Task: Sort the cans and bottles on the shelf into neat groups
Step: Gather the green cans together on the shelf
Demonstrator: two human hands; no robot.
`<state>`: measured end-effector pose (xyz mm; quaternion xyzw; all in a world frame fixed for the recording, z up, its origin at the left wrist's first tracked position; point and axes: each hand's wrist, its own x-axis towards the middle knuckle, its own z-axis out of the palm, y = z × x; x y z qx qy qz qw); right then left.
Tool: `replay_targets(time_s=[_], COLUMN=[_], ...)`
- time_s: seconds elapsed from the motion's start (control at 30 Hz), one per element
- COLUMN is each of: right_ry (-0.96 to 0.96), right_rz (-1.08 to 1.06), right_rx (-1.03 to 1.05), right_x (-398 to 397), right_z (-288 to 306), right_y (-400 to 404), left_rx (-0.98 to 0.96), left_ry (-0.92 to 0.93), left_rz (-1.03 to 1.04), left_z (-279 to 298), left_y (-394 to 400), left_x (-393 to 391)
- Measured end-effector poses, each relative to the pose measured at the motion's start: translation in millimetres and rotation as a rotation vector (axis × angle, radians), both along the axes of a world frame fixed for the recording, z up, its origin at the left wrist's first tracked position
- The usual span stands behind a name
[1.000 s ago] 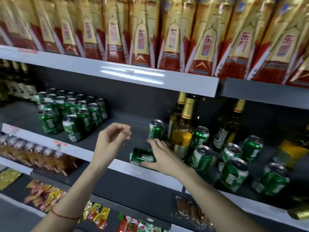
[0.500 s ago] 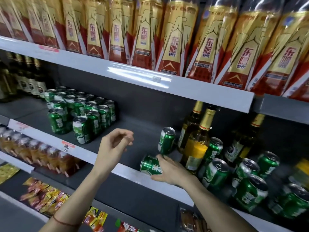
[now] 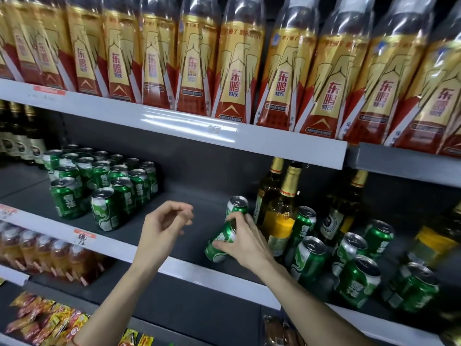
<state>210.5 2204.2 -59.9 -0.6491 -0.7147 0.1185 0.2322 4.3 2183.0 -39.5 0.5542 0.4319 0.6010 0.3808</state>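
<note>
My right hand (image 3: pixel 245 242) grips a green can (image 3: pixel 219 242), tilted, near the front edge of the middle shelf (image 3: pixel 189 265), just in front of an upright can (image 3: pixel 237 204) beside the glass bottles (image 3: pixel 280 216). My left hand (image 3: pixel 163 228) hovers nearby, fingers loosely curled, holding nothing. A tidy group of cans (image 3: pixel 99 181) stands well apart on the left.

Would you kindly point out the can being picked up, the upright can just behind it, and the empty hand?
tilted green can (image 3: pixel 219 242), head view, on its green side wall.
upright can (image 3: pixel 238 203), head view, on its silver top.
left hand (image 3: pixel 162 229), head view, on its back.
</note>
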Motion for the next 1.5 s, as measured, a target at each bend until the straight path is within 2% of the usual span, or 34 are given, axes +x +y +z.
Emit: replay_targets(time_s=[0.43,0.77,0.9,1.13,1.4,1.5], right_ry=[-0.101,0.181,0.274,0.288,0.209,0.16], right_rz=[0.029,0.109,0.095,-0.105,-0.282,-0.288], right_rx=[0.03,0.12,0.133,0.153,0.217,0.165], right_x=[-8,24,67,176,307,354], right_z=[-22,15,34,52,47,44], right_y=[23,-31,-73,-140,-202,-221], left_rx=[-0.025,-0.011,0.023,0.047,0.076,0.069], left_ry=[0.003,0.08,0.082,0.084,0.093,0.088], left_rz=[-0.03,-0.139,-0.245,-0.478,-0.593,-0.608], left_z=[-4,-2,8,17,18,18], left_y=[-6,-4,-10,-33,-62,-76], left_x=[-3,31,71,173,295,337])
